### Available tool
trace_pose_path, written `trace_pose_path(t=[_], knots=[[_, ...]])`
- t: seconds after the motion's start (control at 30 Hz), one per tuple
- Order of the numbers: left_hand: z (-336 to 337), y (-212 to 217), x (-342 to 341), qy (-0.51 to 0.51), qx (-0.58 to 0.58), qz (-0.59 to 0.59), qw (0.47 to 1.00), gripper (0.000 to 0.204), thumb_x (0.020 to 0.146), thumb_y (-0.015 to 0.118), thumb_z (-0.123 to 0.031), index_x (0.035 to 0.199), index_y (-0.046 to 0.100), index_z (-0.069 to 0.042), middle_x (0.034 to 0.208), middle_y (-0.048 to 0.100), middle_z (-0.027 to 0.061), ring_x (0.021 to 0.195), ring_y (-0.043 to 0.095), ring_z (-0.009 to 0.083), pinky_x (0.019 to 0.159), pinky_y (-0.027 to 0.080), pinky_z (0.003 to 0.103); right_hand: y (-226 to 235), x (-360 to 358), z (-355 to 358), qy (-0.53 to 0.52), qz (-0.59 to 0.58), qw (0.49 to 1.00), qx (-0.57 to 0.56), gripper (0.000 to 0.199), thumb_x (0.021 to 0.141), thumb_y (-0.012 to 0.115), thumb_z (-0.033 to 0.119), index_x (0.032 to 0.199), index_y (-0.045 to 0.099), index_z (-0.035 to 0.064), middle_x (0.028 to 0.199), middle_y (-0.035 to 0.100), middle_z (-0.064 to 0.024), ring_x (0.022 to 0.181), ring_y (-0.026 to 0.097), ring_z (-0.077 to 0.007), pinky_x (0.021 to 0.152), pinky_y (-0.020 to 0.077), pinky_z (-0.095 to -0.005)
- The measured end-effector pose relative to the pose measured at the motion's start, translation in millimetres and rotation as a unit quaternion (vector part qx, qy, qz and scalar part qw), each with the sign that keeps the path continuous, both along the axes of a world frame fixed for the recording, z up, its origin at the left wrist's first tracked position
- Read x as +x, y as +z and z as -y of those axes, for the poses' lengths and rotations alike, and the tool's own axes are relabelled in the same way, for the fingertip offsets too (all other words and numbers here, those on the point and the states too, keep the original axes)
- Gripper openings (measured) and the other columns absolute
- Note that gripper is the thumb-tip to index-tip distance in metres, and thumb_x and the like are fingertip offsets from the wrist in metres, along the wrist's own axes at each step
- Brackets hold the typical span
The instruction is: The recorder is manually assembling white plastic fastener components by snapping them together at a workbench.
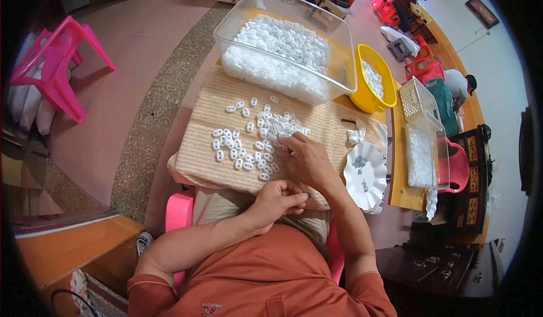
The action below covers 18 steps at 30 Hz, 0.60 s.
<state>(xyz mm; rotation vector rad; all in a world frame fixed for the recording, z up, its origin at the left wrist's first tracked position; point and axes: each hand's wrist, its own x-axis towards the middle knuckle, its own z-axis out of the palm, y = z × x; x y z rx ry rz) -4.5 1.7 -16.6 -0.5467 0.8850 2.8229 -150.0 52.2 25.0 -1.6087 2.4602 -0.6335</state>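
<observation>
Small white oval pieces, many showing two dark holes, lie scattered and heaped on a striped yellowish cloth over the table in front of me. My right hand reaches over the near right side of the heap. Its fingers are bent, with the tips down among the pieces; whatever they pinch is too small to make out. Close to my body, at the cloth's near edge, my left hand is closed, thumb pressed against the fingers. What it holds, if anything, is hidden.
Behind the heap stands a clear plastic bin full of white pieces, with a yellow basin to its right. A white fluted dish rests right of my hand. Pink stools stand at left; several people sit farther off.
</observation>
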Motion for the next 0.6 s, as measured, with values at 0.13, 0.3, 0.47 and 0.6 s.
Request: trace_pose_path(t=[0.13, 0.3, 0.47, 0.6], knots=[[-2, -3, -1, -0.005, 0.004, -0.007, 1.000, 0.011, 0.085, 0.067, -0.006, 0.090, 0.059, -0.003, 0.086, 0.062, 0.0041, 0.076, 0.062, 0.0114, 0.069, 0.056, 0.024, 2, 5, 9, -0.016, -0.058, 0.997, 0.057, 0.018, 0.082, 0.063, 0.023, 0.094, 0.066, 0.0092, 0.083, 0.061, -0.0109, 0.073, 0.062, -0.0324, 0.063, 0.0500, -0.0416], [-2, -6, -1, -0.012, -0.004, -0.018, 1.000, 0.011, 0.085, 0.066, -0.008, 0.094, 0.061, -0.003, 0.088, 0.064, 0.0044, 0.075, 0.062, 0.0106, 0.068, 0.054, 0.023, -3, 4, 11, -0.015, -0.067, 0.995, 0.076, 0.017, 0.082, 0.062, 0.026, 0.089, 0.067, 0.0102, 0.084, 0.062, -0.0104, 0.073, 0.063, -0.0322, 0.063, 0.0505, -0.0417], [-1, -5, 0, -0.013, -0.015, -0.011, 1.000, 0.010, 0.085, 0.066, -0.008, 0.092, 0.061, -0.004, 0.087, 0.064, 0.0044, 0.074, 0.062, 0.0105, 0.067, 0.054, 0.023, 4, 4, 7, -0.008, -0.052, 0.995, 0.080, 0.017, 0.080, 0.064, 0.023, 0.092, 0.069, 0.0116, 0.086, 0.062, -0.0101, 0.073, 0.063, -0.0317, 0.064, 0.0510, -0.0408], [-1, -4, 1, -0.002, -0.005, -0.011, 1.000, 0.012, 0.085, 0.068, -0.008, 0.090, 0.058, -0.004, 0.084, 0.063, 0.0048, 0.073, 0.062, 0.0111, 0.066, 0.055, 0.023, 15, -3, 3, -0.002, -0.044, 0.998, 0.049, 0.019, 0.079, 0.065, 0.022, 0.095, 0.069, 0.0120, 0.087, 0.062, -0.0093, 0.073, 0.063, -0.0313, 0.064, 0.0510, -0.0403]])
